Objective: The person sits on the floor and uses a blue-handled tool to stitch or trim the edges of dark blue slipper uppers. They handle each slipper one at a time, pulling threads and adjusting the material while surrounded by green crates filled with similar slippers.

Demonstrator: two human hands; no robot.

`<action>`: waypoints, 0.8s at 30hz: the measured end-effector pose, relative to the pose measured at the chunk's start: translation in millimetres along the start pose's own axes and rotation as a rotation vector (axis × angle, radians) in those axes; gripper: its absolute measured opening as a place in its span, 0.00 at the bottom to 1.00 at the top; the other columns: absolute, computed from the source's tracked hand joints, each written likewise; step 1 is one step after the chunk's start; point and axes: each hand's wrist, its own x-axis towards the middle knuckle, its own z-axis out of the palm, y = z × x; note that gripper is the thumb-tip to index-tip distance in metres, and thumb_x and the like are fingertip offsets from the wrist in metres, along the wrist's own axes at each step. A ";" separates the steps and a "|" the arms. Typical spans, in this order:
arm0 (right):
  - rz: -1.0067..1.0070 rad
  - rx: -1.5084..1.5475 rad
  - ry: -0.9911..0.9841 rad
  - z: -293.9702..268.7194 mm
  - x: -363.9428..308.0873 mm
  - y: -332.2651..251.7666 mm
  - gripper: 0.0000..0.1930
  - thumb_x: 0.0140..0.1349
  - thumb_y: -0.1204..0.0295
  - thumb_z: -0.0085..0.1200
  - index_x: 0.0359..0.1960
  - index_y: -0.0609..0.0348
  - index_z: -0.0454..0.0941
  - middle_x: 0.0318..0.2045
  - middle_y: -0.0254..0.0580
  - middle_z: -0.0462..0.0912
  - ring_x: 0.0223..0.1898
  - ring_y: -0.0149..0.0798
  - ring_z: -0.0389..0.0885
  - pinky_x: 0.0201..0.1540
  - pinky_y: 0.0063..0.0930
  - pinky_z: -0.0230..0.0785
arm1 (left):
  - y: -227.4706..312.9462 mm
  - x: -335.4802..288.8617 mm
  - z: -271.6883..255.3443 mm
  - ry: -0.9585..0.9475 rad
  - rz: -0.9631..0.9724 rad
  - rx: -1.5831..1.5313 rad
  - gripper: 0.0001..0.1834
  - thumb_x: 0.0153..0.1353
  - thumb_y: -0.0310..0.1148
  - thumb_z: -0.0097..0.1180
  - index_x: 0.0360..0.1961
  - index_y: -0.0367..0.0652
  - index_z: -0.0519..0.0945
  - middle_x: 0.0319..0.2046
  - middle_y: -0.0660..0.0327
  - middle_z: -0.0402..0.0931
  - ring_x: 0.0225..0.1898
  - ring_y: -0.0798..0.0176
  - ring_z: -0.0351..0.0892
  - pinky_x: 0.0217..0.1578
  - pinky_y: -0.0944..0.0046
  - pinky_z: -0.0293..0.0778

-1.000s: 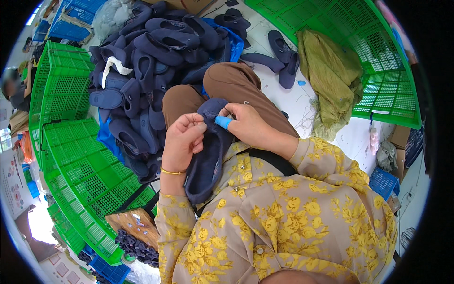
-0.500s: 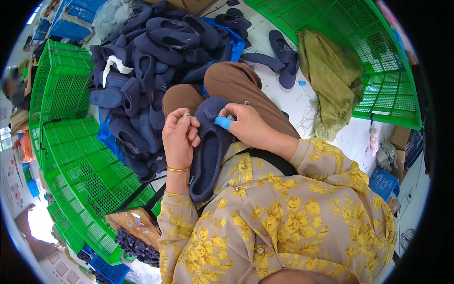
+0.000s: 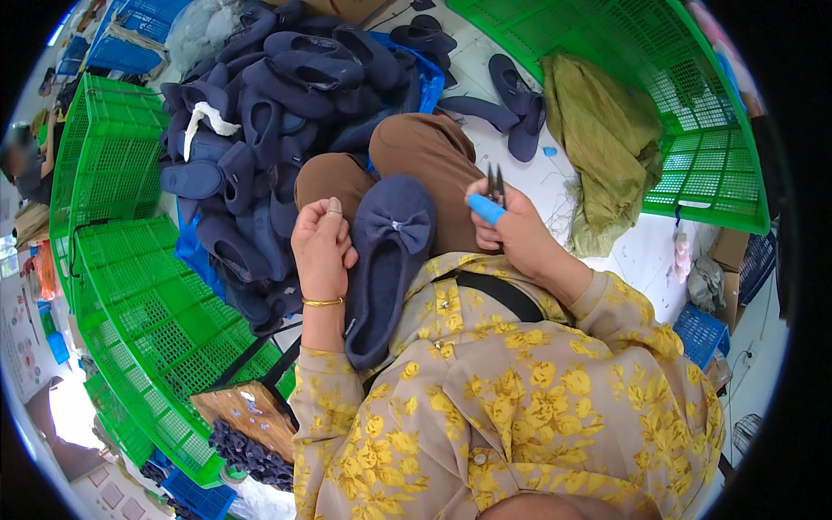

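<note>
The left hand [image 3: 322,247] is loosely curled, fingertips pinched together, resting against the side of a navy slipper [image 3: 386,264] with a bow that lies along the person's lap, toe toward the knees. The right hand [image 3: 511,227] grips small thread snips [image 3: 494,189] with a blue handle, blades pointing up, just beside the slipper. Ahead of the knees a heap of navy slippers [image 3: 269,113] crowds the floor. Green plastic crates [image 3: 130,286] stand to the left and far right, with an olive cloth [image 3: 607,143] draped near the right one.
</note>
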 end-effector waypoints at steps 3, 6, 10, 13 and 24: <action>0.005 -0.005 0.021 -9.9 -8.0 5.0 0.05 0.71 0.71 0.48 0.44 0.56 0.70 0.21 0.26 0.63 0.18 0.21 0.57 0.21 0.18 0.54 | -0.7 1.5 0.1 -0.060 -0.005 -0.010 0.03 0.68 0.29 0.51 0.40 0.42 0.73 0.20 0.68 0.68 0.14 0.76 0.62 0.14 0.74 0.63; -0.016 -0.009 -0.085 -7.8 -8.9 9.0 0.05 0.71 0.71 0.48 0.44 0.56 0.70 0.22 0.26 0.63 0.19 0.21 0.58 0.23 0.17 0.55 | 2.3 1.1 -3.4 -0.167 0.092 -0.031 0.07 0.66 0.25 0.48 0.45 0.40 0.72 0.30 0.64 0.72 0.27 0.71 0.72 0.26 0.70 0.73; -0.018 -0.065 -0.068 -4.7 -9.0 10.0 0.05 0.71 0.70 0.49 0.43 0.56 0.71 0.21 0.25 0.64 0.19 0.20 0.58 0.23 0.18 0.55 | 19.4 -8.6 2.4 0.019 0.287 -0.186 0.09 0.65 0.24 0.50 0.46 0.37 0.71 0.37 0.58 0.76 0.33 0.65 0.78 0.35 0.65 0.79; -0.036 -0.092 -0.054 -0.5 -10.9 10.0 0.04 0.71 0.70 0.49 0.42 0.56 0.71 0.21 0.24 0.64 0.19 0.19 0.59 0.22 0.17 0.53 | 16.3 -11.1 -11.3 0.035 0.336 0.459 0.12 0.65 0.38 0.60 0.31 0.41 0.79 0.23 0.70 0.72 0.24 0.77 0.68 0.26 0.74 0.65; -0.032 0.166 0.443 -170.0 -50.2 -1.2 0.06 0.66 0.76 0.45 0.43 0.54 0.68 0.19 0.25 0.61 0.15 0.21 0.53 0.17 0.19 0.47 | -11.1 -9.0 0.8 -0.102 0.343 0.427 0.08 0.62 0.29 0.61 0.29 0.35 0.77 0.22 0.69 0.71 0.27 0.76 0.66 0.30 0.74 0.65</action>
